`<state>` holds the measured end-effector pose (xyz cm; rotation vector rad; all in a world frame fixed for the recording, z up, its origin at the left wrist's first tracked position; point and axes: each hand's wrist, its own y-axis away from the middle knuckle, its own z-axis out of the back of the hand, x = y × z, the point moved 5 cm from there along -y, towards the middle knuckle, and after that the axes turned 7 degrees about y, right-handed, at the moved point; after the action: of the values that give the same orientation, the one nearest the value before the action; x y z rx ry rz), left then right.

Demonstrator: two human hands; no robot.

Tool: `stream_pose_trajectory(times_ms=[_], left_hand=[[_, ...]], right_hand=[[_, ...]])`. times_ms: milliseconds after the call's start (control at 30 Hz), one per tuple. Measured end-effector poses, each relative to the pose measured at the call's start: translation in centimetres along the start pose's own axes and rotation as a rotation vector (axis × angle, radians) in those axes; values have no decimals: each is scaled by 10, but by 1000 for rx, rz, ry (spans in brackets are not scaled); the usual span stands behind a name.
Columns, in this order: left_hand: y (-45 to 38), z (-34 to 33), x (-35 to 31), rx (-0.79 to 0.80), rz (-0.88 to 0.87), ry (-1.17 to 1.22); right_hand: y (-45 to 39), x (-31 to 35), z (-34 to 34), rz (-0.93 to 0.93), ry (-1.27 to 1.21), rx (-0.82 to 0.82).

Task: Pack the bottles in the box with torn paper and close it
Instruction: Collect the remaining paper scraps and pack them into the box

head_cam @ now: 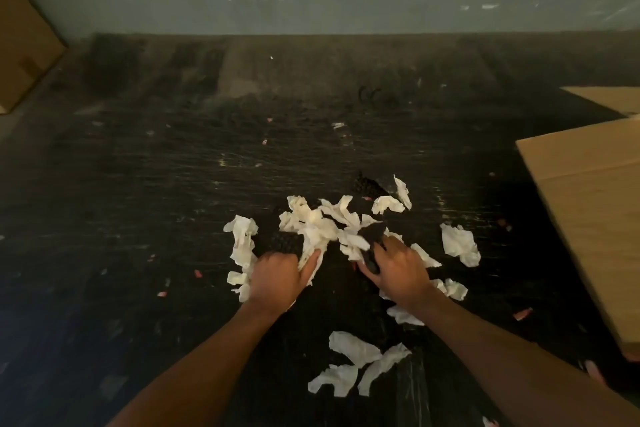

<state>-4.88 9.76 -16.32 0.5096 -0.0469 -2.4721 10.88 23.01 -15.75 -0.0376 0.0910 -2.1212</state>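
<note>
Both hands' grips close on torn paper (pixel 322 229); cardboard box (pixel 595 204) lies right.

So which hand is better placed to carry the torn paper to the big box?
The right hand, probably: the cardboard box lies on its side of the torn paper, while the left hand is farther away.

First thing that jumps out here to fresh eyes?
The white torn paper scattered mid-frame on the dark floor, with the left hand and right hand pressed into the pile. Next, the cardboard box at the right edge.
</note>
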Motion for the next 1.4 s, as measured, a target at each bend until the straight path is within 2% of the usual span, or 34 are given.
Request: stream_pose_trajectory(times_ms=[233, 600, 767, 1033, 1400], left_hand=[[-17, 24, 5, -175, 150, 220], [13, 87, -32, -318, 121, 366], [58, 124, -56, -389, 62, 363], [123, 167, -83, -497, 13, 355], [131, 174, -202, -467, -166, 384]], right_hand=[[-38, -22, 16, -246, -503, 124], [-44, -63, 109, -380, -848, -31], [-12, -66, 161, -414, -826, -129], [54, -67, 232, -360, -721, -252], [150, -158, 289, -440, -647, -386]])
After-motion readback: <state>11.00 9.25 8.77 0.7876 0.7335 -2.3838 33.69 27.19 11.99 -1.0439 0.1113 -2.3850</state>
